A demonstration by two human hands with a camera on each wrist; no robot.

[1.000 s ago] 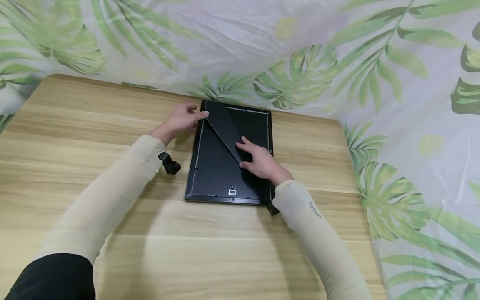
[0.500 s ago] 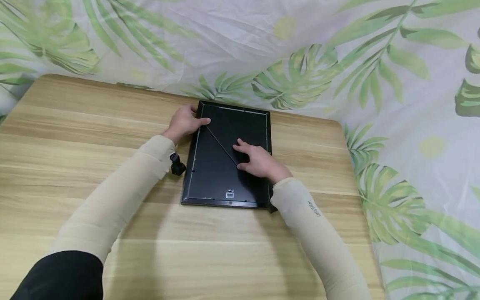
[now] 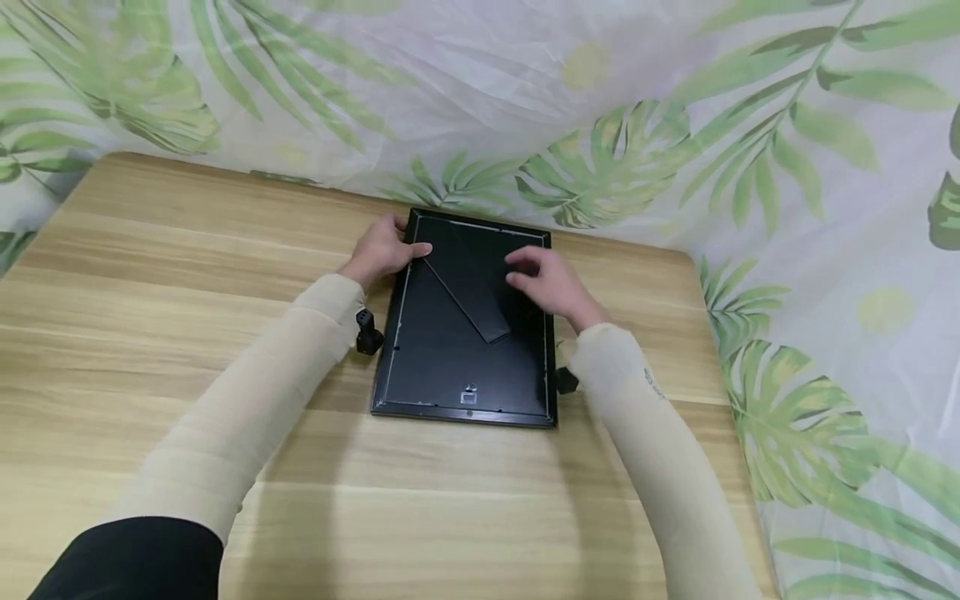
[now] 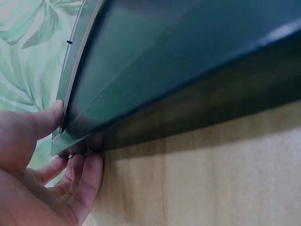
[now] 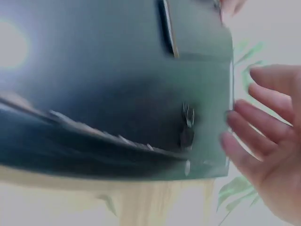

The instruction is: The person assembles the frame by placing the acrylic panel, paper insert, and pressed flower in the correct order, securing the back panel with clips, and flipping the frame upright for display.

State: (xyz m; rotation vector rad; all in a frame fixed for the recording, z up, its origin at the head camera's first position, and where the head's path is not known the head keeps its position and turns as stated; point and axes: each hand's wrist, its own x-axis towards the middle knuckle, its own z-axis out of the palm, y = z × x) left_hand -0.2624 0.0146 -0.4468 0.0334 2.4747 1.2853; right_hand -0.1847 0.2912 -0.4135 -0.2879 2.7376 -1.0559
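Note:
A black picture frame (image 3: 435, 367) lies back side up, its easel leg (image 3: 472, 300) slanting flat across the backing. A small metal hanger (image 3: 468, 395) sits near its front edge. At the upper left edge, my left hand (image 3: 381, 248) grips the frame, thumb on the back and the other fingers around the side. The left wrist view shows the thumb (image 4: 46, 120) against the leg's end and the fingers at the frame's rim. My right hand (image 3: 551, 282) hovers over the right part of the frame, fingers loosely bent and holding nothing; the right wrist view is blurred.
The wooden table (image 3: 225, 225) carries the frame near its back edge. Behind and to the right hangs a leaf-patterned cloth (image 3: 480, 100). Small black wrist cameras, left (image 3: 368, 333) and right (image 3: 567, 381), stick out close to the frame's sides.
My left thumb has pressed the raised leg down against the backing. My right hand has let go of the leg's lower end and moved up and right.

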